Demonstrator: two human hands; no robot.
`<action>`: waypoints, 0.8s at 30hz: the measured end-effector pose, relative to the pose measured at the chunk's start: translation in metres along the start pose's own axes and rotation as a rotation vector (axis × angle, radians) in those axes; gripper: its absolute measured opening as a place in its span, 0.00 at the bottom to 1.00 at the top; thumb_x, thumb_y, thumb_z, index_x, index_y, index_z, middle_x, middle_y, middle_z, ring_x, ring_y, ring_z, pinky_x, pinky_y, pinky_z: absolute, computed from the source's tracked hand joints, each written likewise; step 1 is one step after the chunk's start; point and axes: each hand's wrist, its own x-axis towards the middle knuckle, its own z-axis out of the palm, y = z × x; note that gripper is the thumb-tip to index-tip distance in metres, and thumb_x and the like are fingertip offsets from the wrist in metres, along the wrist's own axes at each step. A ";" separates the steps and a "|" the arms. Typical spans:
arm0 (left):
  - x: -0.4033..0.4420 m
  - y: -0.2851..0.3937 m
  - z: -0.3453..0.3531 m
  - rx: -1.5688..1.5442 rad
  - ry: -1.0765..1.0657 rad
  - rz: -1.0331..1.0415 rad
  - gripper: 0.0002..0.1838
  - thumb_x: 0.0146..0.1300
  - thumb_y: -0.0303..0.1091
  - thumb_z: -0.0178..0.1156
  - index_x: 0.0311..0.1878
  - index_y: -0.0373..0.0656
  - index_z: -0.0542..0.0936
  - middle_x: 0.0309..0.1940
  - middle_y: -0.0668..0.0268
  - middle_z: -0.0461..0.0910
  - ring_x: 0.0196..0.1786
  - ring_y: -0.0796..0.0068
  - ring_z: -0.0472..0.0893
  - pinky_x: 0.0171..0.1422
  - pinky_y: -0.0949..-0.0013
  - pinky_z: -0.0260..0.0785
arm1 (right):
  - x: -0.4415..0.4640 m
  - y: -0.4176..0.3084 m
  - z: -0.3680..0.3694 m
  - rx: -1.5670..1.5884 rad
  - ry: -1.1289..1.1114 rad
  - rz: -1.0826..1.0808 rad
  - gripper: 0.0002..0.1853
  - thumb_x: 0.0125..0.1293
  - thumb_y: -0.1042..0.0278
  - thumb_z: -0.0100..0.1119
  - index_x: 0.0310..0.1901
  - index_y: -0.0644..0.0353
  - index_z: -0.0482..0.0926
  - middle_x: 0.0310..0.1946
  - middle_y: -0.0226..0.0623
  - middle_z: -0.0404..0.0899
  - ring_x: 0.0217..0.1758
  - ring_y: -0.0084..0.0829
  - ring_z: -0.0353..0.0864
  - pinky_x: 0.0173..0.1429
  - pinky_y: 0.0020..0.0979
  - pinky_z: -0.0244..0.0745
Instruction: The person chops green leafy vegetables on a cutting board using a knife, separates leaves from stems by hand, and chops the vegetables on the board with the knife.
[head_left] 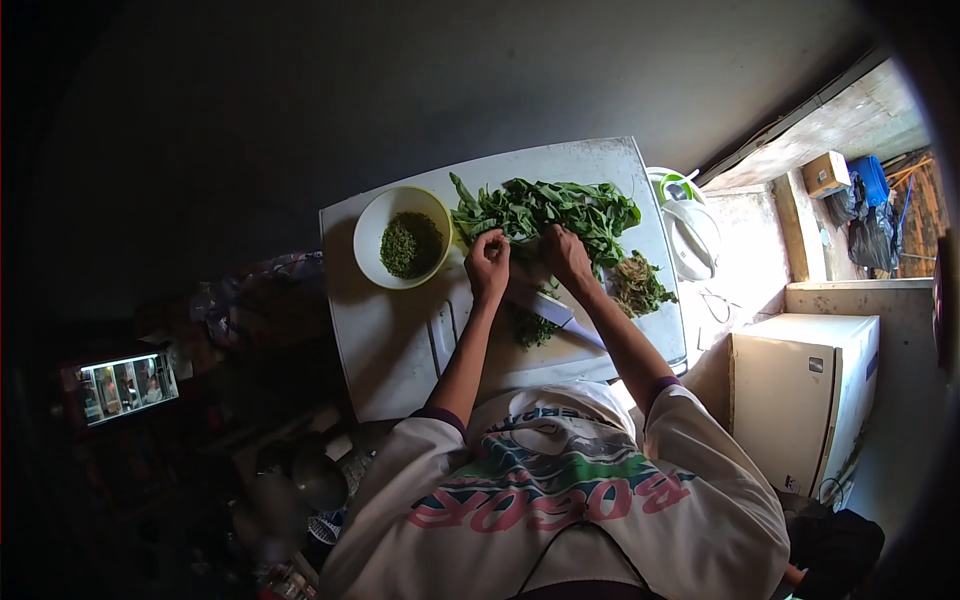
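A pile of leafy greens [580, 205] spreads across the back of the white tabletop [390, 345]. At its near left edge my left hand [488, 264] is closed, thumb against curled fingers; what they pinch, if anything, is too small to tell. My right hand [568, 255] has its fingers bent down into the greens, closed on the leaves. Between my forearms lies a knife [545, 303], its handle pointing toward me. Chopped greens [536, 330] rest beside the blade. Left of my hands stands a bowl [372, 232] holding small picked green bits [411, 245].
A heap of wilted stems and roots [640, 285] sits at the table's right edge. Beyond that edge stands a white appliance with a rounded lid [690, 238]. A small white refrigerator [785, 400] is on the right. A lit screen [125, 388] glows at the left.
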 end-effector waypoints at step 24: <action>-0.035 0.057 -0.008 -0.577 -0.427 -0.418 0.16 0.64 0.48 0.71 0.48 0.49 0.87 0.39 0.75 0.86 0.40 0.83 0.82 0.38 0.74 0.73 | -0.035 -0.056 -0.096 0.756 -0.342 0.205 0.09 0.71 0.69 0.64 0.46 0.65 0.78 0.35 0.37 0.84 0.35 0.26 0.86 0.42 0.28 0.84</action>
